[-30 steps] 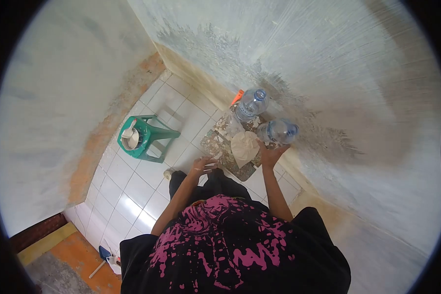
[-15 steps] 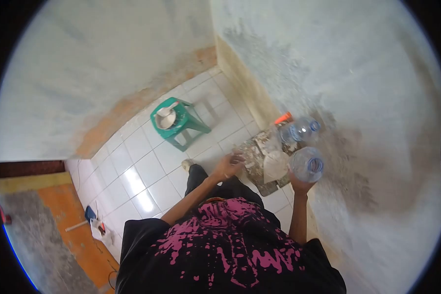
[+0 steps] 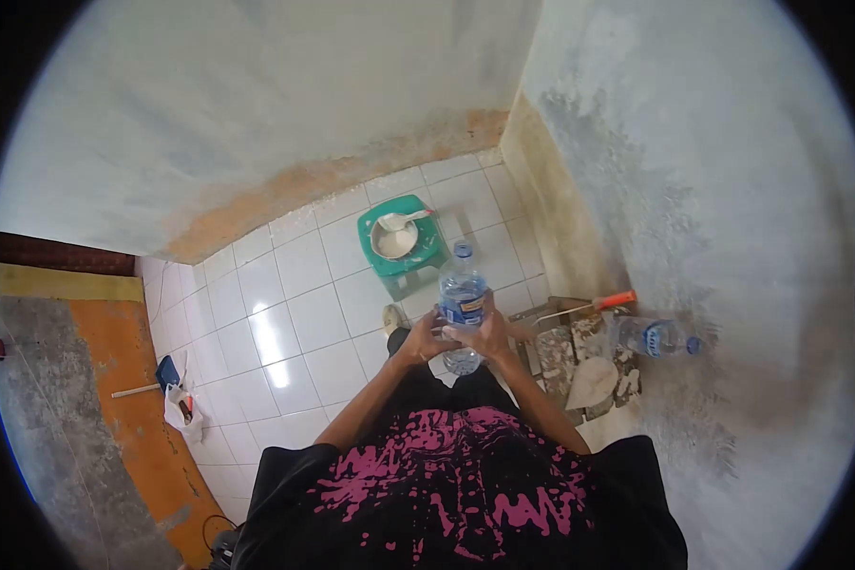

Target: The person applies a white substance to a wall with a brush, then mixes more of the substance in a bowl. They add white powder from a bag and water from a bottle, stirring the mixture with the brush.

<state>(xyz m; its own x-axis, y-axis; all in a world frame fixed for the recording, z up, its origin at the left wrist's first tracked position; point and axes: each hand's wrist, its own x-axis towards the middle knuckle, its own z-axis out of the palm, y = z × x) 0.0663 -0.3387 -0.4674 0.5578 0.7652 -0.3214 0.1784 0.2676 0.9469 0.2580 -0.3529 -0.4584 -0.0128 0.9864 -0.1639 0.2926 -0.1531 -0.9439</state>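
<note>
A clear plastic water bottle (image 3: 463, 293) with a blue label stands nearly upright in front of my body, its neck pointing away from me. My left hand (image 3: 422, 342) closes on its lower left side. Around its right side wrap the fingers of my right hand (image 3: 488, 332). Both hands meet near the bottle's lower half. Beyond the bottle is a green plastic stool (image 3: 418, 206), bearing a round pot (image 3: 382, 245) of white paste with a pale flat tool (image 3: 401, 219) across its rim.
At right, a worn, paint-crusted wooden bench (image 3: 553, 356) holds a whitish flat piece (image 3: 594, 382), an orange-handled tool (image 3: 617, 299) with a metal rod, and another plastic bottle (image 3: 657, 337) on its side. A white plastic bag (image 3: 182, 414) lies at left. Patchy walls meet at the corner.
The bottle has moved left from above the bench to in front of my body, carried by my right hand. My left hand has come onto it. The view has turned left.
</note>
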